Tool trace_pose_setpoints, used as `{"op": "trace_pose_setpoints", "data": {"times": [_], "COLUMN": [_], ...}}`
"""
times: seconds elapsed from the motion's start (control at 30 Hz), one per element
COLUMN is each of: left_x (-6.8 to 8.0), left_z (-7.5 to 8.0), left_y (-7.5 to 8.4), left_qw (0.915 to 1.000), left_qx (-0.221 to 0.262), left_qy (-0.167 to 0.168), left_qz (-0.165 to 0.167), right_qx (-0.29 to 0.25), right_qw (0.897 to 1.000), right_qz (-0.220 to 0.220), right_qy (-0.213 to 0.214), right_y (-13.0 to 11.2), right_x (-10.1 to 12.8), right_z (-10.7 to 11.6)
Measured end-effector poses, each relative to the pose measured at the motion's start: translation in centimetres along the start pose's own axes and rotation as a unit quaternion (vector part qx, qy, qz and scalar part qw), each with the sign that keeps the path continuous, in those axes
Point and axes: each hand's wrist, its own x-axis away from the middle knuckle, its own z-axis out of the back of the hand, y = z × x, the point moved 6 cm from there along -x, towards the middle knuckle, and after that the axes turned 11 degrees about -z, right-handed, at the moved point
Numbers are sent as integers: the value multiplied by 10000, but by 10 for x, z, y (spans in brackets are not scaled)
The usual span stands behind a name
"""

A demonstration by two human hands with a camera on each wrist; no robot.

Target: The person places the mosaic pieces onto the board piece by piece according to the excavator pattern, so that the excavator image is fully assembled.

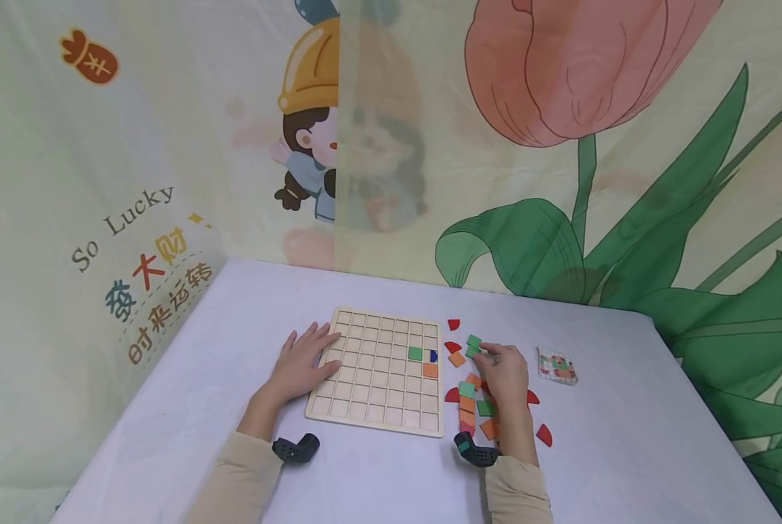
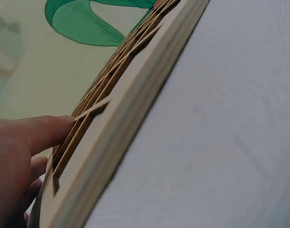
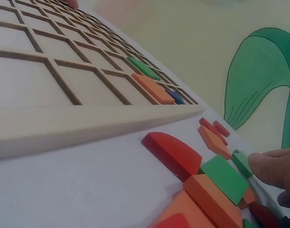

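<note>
Left hand lies flat on the board edge, fingers straight. Right hand pinches a green tile, and its palm hides the tiles underneath.

There is one wooden grid board with three pieces in it: one green tile, one orange tile, one blue half-round piece. One pattern card lies near the far right corner of the desk. Two hands are in view.
</note>
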Motion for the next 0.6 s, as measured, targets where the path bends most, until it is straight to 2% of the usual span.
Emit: {"op": "trace_pose_setpoints", "data": {"times": [0.6], "left_x": [0], "left_z": [1], "left_y": [-2], "left_qw": [10000], "left_qx": [22], "left_qy": [50], "left_qz": [37], "right_qx": [233], "right_qw": [9996], "right_qz": [-12], "right_qy": [150], "right_y": [1], "right_x": [-1], "right_z": [-7]}}
